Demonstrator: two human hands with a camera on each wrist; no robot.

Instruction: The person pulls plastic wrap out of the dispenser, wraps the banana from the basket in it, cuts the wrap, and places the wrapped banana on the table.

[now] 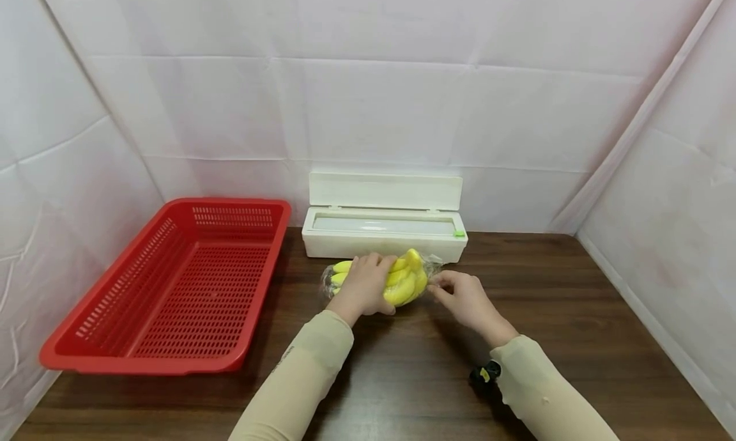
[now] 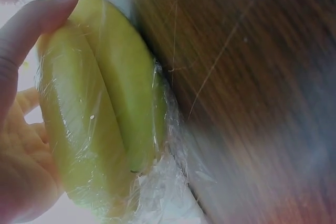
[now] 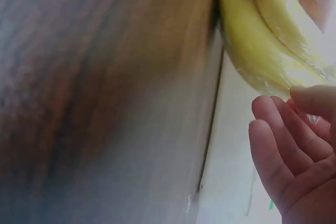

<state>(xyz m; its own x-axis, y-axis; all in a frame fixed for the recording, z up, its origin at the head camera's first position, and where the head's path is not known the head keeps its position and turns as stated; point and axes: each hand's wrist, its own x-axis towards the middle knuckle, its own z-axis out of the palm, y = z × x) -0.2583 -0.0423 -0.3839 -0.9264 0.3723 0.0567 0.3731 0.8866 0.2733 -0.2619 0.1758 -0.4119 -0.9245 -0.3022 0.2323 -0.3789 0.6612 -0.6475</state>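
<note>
A bunch of yellow bananas (image 1: 405,286) lies on the brown table, covered in clear plastic wrap (image 2: 165,190). From above, my left hand (image 1: 363,286) grips the bunch, its thumb across the bananas in the left wrist view. At the bunch's right end, my right hand (image 1: 464,300) pinches the loose edge of the wrap between thumb and index finger. The other fingers of that hand are loosely bent, as the right wrist view shows. Crinkled film also gathers around the dark tips at the left end.
Just behind the bananas stands a white plastic wrap dispenser box (image 1: 382,246), its lid (image 1: 385,190) raised and a green piece at its right end. A red slotted basket (image 1: 167,364) occupies the left side. White cloth walls (image 1: 368,115) enclose the table (image 1: 575,313).
</note>
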